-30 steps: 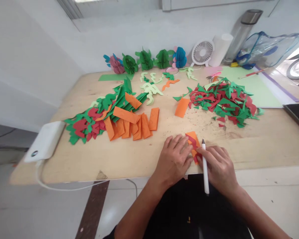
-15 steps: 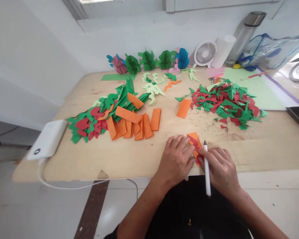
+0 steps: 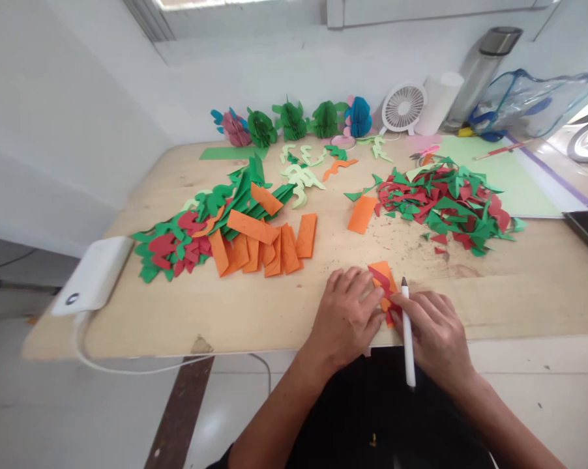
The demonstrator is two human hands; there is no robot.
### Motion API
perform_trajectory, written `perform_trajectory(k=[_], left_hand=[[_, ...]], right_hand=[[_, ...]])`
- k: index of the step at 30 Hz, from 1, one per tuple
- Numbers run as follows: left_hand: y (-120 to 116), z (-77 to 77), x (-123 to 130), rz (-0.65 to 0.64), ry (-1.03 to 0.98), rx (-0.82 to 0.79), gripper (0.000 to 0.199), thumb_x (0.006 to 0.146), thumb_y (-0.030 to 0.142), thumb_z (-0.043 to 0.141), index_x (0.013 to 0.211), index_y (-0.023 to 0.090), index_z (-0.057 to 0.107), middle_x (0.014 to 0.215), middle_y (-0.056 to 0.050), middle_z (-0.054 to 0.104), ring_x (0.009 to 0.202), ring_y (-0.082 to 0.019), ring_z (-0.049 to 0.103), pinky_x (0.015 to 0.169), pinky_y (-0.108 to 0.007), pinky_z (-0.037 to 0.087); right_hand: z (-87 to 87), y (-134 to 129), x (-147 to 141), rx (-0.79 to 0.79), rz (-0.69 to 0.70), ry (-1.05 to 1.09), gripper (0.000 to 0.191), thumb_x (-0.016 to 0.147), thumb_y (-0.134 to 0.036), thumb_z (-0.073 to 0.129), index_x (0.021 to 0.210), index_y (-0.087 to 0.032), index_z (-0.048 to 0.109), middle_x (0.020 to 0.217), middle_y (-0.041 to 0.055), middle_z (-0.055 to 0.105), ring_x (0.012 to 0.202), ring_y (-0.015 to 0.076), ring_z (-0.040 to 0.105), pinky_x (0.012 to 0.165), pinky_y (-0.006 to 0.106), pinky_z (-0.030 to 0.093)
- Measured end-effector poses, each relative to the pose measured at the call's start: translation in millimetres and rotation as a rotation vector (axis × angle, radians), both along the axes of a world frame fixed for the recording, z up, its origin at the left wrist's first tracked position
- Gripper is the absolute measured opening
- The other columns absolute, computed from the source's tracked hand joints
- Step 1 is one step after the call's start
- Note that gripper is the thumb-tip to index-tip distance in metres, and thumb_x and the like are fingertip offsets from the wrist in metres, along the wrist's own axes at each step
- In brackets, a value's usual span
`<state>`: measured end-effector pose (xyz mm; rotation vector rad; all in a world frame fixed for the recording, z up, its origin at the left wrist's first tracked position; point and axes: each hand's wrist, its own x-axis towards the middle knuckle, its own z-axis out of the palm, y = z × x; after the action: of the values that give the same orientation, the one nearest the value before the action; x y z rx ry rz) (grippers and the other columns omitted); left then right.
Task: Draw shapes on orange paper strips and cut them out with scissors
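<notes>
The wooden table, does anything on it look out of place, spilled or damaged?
Yes, two small things. On the table, the front edge toward the picture's left has a dark, rough patch, perhaps chipped. Also, dark specks lie sprinkled on the wood beside the red and green scraps, like spilled dirt.

Red-and-green scraps [image 3: 445,200] lie heaped on that wooden bench [image 3: 255,319], with orange papers [image 3: 289,249], a white fan [image 3: 404,107] and an orange slip [image 3: 388,275] near the front edge.
</notes>
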<state>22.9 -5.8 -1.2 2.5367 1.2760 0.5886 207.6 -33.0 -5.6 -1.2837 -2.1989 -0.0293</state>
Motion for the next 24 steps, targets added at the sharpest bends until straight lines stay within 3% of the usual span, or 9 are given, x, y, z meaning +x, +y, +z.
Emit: perform_trajectory(k=[24], left_hand=[[-0.5,1.0,-0.4,-0.005,0.013,-0.009,0.03,0.091,0.033,0.047,0.113,0.019,0.062,0.133,-0.012,0.055,0.126,-0.03,0.045,0.11,-0.055,0.032]], right_hand=[[3.9,1.9,-1.1,-0.058,-0.013,0.003,0.027,0.092,-0.015,0.049,0.117,-0.017,0.06,0.093,0.0099,0.07,0.081,0.0246,0.058,0.071,0.036,0.039]])
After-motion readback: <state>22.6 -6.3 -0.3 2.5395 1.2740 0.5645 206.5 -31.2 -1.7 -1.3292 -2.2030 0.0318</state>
